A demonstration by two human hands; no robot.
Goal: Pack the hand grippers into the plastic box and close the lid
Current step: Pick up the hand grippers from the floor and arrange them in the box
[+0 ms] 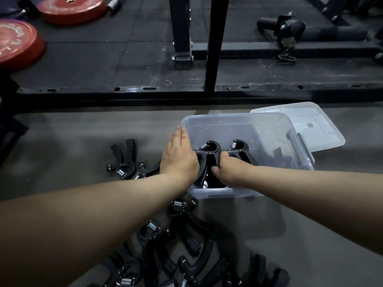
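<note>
Two grippers stood inside the box [217, 118], springs uppermost. The held gripper [209, 149] was against the box's left wall; the second gripper [238, 146] was just to its right, near the box's middle.

Hand states:
- The left hand [179, 157] lay palm down over the box's left rim. Its fingers [182, 134] were straight and pressed together, pointing toward the box's far left corner. Its thumb side touched the held gripper; the thumb itself was hidden.
- The right hand [224, 168] reached into the box over its near rim. Its fingers [224, 155] were curled round the right handle of the held gripper, with the thumb [215, 170] hooked under the handle from the near side.

Box and lid:
- The box was clear plastic, open, and sat on the floor [72, 137].
- The lid [317, 125] lay flat on the floor behind the box's far right corner, partly overlapped by the box.

Grippers outside the box:
- A cluster [126, 160] of a few black grippers lay on the floor left of the box, near the left wrist.
- A larger pile [186, 245] lay on the floor at the box's near side, partly under the left forearm.

Surroundings: a black rack frame [215, 44] stood beyond the box, on dark mats. Two red plates [70, 7] lay well beyond the box, to its far left.
</note>
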